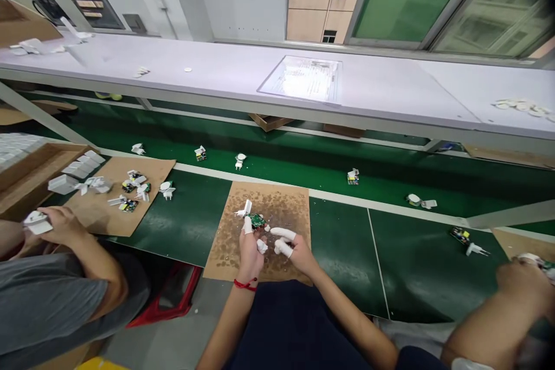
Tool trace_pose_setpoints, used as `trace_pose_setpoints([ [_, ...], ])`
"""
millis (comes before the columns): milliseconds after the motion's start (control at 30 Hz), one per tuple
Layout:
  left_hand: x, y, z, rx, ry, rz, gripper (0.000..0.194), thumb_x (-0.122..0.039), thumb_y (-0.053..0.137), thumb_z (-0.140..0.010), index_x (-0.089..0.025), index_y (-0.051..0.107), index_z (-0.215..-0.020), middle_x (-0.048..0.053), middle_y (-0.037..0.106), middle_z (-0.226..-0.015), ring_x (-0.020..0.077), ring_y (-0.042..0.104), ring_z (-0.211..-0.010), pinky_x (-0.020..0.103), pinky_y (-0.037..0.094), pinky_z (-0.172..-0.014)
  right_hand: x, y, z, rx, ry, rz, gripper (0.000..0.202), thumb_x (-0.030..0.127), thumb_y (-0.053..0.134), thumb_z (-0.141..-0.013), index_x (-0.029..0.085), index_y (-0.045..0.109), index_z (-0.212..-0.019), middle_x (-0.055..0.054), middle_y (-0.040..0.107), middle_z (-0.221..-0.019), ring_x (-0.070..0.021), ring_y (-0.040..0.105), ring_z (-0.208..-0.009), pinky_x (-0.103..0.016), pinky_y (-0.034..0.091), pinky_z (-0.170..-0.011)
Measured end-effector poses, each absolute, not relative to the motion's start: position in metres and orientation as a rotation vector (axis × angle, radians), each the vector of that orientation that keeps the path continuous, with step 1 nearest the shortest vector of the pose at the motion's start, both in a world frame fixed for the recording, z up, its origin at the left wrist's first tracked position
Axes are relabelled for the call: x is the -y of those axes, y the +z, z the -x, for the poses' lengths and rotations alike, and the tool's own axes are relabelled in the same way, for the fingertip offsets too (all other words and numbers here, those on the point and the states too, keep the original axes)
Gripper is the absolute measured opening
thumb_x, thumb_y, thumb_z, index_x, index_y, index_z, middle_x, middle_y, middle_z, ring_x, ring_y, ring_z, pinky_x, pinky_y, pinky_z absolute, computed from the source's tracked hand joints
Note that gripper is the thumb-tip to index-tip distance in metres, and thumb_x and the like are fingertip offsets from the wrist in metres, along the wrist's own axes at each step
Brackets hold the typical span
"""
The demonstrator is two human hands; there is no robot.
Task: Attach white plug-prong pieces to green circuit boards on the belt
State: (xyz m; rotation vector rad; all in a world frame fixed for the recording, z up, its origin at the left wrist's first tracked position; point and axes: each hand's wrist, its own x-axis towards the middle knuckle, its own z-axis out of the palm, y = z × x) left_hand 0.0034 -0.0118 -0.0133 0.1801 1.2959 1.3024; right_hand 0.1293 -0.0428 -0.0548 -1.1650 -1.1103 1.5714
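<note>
My left hand (pixel 251 243), with a red string on its wrist and white finger cots, pinches a small green circuit board (pixel 256 220) over a stained brown cardboard mat (pixel 229 243). A white plug part (pixel 245 208) lies just left of the board; whether it touches the board I cannot tell. My right hand (pixel 289 247), also in white finger cots, is next to the left hand with its fingers apart, pointing toward the board. A small white piece (pixel 262 246) sits between the two hands.
A green conveyor belt (pixel 390 185) carries scattered charger parts (pixel 353 176). To the left, a person in grey (pixel 47 295) holds a white part beside a cardboard sheet (pixel 108 211) of parts. Another person's arm (pixel 511 312) is at the right. A white shelf (pixel 243 78) runs behind.
</note>
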Motion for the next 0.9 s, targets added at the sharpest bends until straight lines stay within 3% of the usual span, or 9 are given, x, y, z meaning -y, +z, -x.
trace_pose_setpoints([
  [133, 0.016, -0.013, -0.012, -1.374, 1.270, -0.260, 0.015, -0.027, 0.060, -0.096, -0.012, 0.063, -0.097, -0.003, 0.062, -0.070, 0.0080, 0.054, -0.050, 0.020, 0.045, -0.047, 0.042, -0.029, -0.126, 1.387, 1.545, 1.099, 0.024, 0.026, 0.080, -0.064, 0.019, 0.074, -0.086, 0.007, 0.056, -0.057, -0.0099, 0.042, -0.054, -0.025, 0.033, -0.058],
  [333, 0.015, -0.015, -0.018, -1.366, 1.272, -0.325, 0.022, -0.034, 0.060, -0.095, -0.013, 0.064, -0.099, 0.000, 0.065, -0.075, 0.0121, 0.061, -0.061, 0.026, 0.051, -0.057, 0.045, -0.028, -0.121, 1.410, 1.410, 1.169, 0.021, 0.032, 0.072, -0.073, 0.019, 0.064, -0.088, 0.004, 0.060, -0.066, -0.0128, 0.051, -0.059, -0.025, 0.040, -0.060],
  [500, 0.014, -0.022, -0.018, -1.387, 1.330, -0.336, 0.033, -0.046, 0.061, -0.093, -0.014, 0.062, -0.103, 0.001, 0.065, -0.080, 0.0130, 0.062, -0.063, 0.026, 0.050, -0.056, 0.054, -0.036, -0.112, 1.338, 1.360, 1.160, 0.025, 0.042, 0.069, -0.075, 0.020, 0.064, -0.088, -0.002, 0.067, -0.077, -0.0191, 0.061, -0.072, -0.032, 0.048, -0.071],
  [800, 0.015, -0.015, -0.015, -1.396, 1.450, -0.343, 0.034, -0.047, 0.051, -0.098, -0.015, 0.059, -0.106, 0.000, 0.063, -0.076, 0.0091, 0.055, -0.051, 0.020, 0.042, -0.043, 0.059, -0.028, -0.111, 1.212, 1.463, 1.027, 0.021, 0.039, 0.076, -0.074, 0.020, 0.071, -0.082, 0.000, 0.066, -0.074, -0.0168, 0.055, -0.071, -0.031, 0.044, -0.073],
  [900, 0.012, -0.016, -0.016, -1.370, 1.452, -0.335, 0.036, -0.049, 0.048, -0.099, -0.014, 0.059, -0.104, 0.000, 0.063, -0.077, 0.0086, 0.054, -0.051, 0.019, 0.039, -0.040, 0.059, -0.032, -0.106, 1.087, 1.556, 0.975, 0.027, 0.045, 0.075, -0.076, 0.019, 0.069, -0.079, 0.000, 0.063, -0.070, -0.0151, 0.053, -0.067, -0.030, 0.044, -0.071],
])
